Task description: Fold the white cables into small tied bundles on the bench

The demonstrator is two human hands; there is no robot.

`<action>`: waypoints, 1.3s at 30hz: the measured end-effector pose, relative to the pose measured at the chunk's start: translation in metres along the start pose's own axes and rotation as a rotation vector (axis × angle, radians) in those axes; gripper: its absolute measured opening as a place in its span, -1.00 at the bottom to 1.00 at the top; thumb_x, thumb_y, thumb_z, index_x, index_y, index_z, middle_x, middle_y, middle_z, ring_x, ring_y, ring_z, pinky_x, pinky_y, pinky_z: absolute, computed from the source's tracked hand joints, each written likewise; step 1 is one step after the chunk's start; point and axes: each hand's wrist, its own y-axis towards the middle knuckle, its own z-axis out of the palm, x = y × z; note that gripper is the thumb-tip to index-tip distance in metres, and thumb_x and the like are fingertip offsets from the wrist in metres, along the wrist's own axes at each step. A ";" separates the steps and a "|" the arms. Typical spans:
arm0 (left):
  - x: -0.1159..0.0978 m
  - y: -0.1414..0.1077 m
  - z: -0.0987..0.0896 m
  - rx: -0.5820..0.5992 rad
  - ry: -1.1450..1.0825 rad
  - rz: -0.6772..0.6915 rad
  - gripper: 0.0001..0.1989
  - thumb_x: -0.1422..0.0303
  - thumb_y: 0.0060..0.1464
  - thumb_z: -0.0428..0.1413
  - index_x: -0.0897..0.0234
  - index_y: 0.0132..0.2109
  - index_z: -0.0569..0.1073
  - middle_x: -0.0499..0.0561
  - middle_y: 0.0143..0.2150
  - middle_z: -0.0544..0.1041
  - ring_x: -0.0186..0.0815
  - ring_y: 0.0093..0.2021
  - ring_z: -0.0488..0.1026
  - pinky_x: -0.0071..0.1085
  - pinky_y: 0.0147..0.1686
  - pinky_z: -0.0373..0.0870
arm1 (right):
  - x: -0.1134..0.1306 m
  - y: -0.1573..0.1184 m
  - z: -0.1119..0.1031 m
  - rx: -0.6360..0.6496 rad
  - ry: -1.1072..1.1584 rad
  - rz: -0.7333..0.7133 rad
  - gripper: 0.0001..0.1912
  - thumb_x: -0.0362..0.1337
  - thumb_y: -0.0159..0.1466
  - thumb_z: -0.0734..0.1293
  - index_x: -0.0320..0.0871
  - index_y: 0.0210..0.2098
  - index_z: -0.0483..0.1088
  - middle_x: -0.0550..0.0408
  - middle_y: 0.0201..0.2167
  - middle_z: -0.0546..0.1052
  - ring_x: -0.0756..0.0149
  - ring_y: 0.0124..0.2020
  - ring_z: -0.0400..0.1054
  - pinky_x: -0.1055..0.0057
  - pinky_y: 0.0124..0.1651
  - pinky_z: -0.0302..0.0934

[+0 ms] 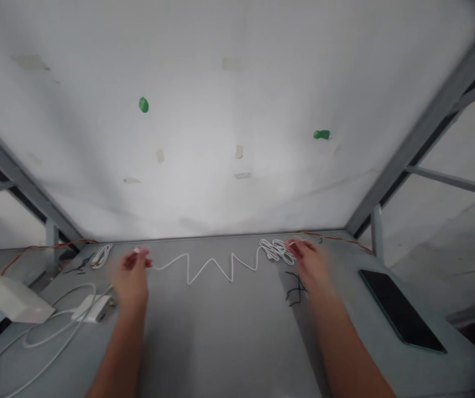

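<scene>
In the head view my left hand (131, 272) pinches one end of the white cable (210, 266), which zigzags along the far edge of the worktop (220, 337); my right hand (309, 262) grips its coiled bundle (276, 250); I think a hard pull can tangle the coils, or drag them over the black ties (293, 290).

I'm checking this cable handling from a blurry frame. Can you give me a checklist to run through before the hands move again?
1. Left hand pinches the end of the white cable: ok.
2. Right hand is at the cable's coiled bundle: ok, though the exact grip cannot be told through the blur.
3. Cable between the hands is free of knots: ok, it lies in loose zigzags.
4. Black ties are clear of the cable: ok, they lie beside the right wrist.
5. Dark tablet is away from both hands: ok.
</scene>
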 end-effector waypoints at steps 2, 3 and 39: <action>0.000 -0.035 0.019 0.258 0.130 0.129 -0.75 0.13 0.11 0.27 0.22 -0.21 0.56 -0.03 -0.40 0.58 -0.25 -0.37 0.54 -0.33 -0.25 0.47 | -0.006 -0.020 0.021 0.124 -0.146 -0.021 -0.65 -0.04 0.00 0.63 -0.10 -0.39 0.54 0.07 -0.42 0.63 0.24 -0.42 0.50 0.27 -0.28 0.47; 0.001 -0.052 0.027 0.367 0.162 0.186 -0.74 0.11 0.14 0.26 0.20 -0.20 0.57 -0.01 -0.39 0.60 -0.22 -0.35 0.56 -0.31 -0.22 0.49 | -0.009 -0.030 0.031 0.197 -0.248 -0.045 -0.68 -0.04 0.03 0.61 -0.11 -0.37 0.58 0.04 -0.40 0.64 0.24 -0.42 0.48 0.28 -0.28 0.44; 0.033 -0.054 0.043 0.746 0.796 0.192 -0.82 0.34 0.21 0.11 0.26 -0.34 0.55 0.15 -0.29 0.61 -0.09 -0.21 0.53 -0.24 -0.13 0.37 | -0.038 -0.058 0.039 0.559 -0.776 0.491 -0.78 -0.41 0.15 0.40 -0.06 -0.39 0.26 0.17 -0.75 0.46 0.25 -0.73 0.37 0.43 -0.63 0.24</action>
